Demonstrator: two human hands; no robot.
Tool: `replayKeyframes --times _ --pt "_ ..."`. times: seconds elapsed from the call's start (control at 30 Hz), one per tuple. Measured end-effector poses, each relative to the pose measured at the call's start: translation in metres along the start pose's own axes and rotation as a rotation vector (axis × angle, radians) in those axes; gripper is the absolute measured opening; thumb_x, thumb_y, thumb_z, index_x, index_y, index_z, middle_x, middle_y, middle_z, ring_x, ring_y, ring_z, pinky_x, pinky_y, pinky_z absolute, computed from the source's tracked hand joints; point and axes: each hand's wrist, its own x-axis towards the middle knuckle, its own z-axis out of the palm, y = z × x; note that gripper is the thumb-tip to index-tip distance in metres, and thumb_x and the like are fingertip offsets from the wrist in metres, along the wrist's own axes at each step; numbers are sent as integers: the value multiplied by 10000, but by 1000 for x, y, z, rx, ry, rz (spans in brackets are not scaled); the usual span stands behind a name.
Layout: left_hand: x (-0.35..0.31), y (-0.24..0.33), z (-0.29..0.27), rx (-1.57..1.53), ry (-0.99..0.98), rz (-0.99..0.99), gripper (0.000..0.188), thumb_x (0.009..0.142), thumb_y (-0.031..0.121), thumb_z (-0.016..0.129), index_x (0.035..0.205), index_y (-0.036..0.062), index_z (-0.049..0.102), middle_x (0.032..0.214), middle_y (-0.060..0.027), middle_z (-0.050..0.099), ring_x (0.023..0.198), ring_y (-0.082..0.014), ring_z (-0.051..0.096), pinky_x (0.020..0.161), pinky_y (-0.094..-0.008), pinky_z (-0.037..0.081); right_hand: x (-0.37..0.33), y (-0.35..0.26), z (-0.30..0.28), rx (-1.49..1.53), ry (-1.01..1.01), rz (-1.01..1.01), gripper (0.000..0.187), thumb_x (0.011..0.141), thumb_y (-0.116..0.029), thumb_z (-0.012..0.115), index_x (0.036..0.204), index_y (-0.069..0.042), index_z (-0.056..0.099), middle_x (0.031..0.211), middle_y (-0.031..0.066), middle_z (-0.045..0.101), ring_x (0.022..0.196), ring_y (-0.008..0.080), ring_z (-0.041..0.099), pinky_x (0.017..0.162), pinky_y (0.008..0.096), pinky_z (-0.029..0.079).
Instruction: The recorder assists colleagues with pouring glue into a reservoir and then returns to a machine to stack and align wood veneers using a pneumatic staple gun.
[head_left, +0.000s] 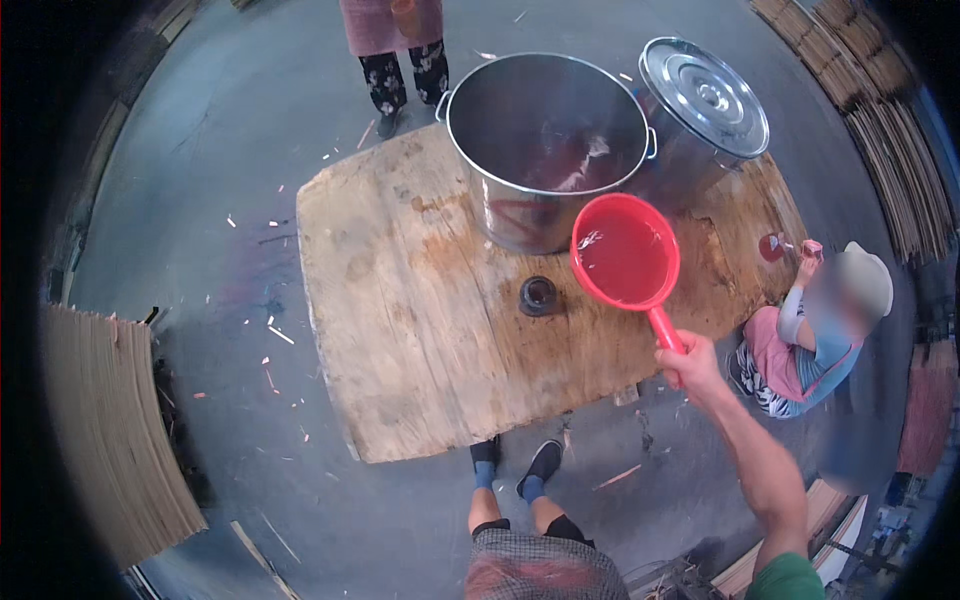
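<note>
My right hand (692, 366) is closed around the handle of a red plastic dipper (626, 250), held out over the wooden table. Reddish liquid shows inside its bowl. Just behind it stands a large steel pot (515, 212) with side handles, a dark reddish content partly visible inside. A small dark jar (538, 296) with an open top sits on the table, left of the dipper and in front of the pot. My left hand does not show.
The worn wooden table (400, 330) carries the pot. A second steel pot, its lid (707, 97) tilted on top, stands at back right. One person (820, 330) crouches at the right edge; another (395, 50) stands beyond. Stacked wooden sheets (115, 430) rise at left.
</note>
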Motion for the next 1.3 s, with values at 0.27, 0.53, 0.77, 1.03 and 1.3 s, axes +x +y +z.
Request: replayKeyframes --times 0.27,0.53,0.77,1.03,1.3 --pt "7 -27 -42 -246 34 -237 428 993 422 641 1174 41 571 729 -79 659 530 -189 577 442 -390 456 53 126 54 140 140 71 116 849 -15 702 907 -38 603 628 -16 530 442 85 479 391 265 358" --pt "424 230 99 -70 294 405 434 1004 418 614 1242 63 541 877 -74 599 678 -185 508 559 -383 384 122 186 118 158 198 22 89 862 -22 677 914 -41 608 616 -20 522 436 80 473 390 257 358" --pt "511 303 167 9 290 572 476 1010 433 584 1312 72 518 1054 -88 553 874 -218 473 726 -404 351 138 207 83 121 314 23 88 861 -30 674 932 -33 622 595 -32 518 425 76 473 380 254 355" --pt "525 302 181 29 311 597 530 1017 451 550 1393 82 492 1256 -104 500 1099 -256 432 916 -427 314 142 216 88 82 316 32 137 861 -44 681 994 -34 653 595 -40 510 433 72 472 388 253 353" --pt "538 296 190 72 342 609 588 1025 468 516 1474 92 466 1459 -120 448 1323 -294 391 1107 -451 276 143 220 93 69 308 19 94 857 -45 679 945 -40 645 598 -40 514 438 68 469 388 250 346"
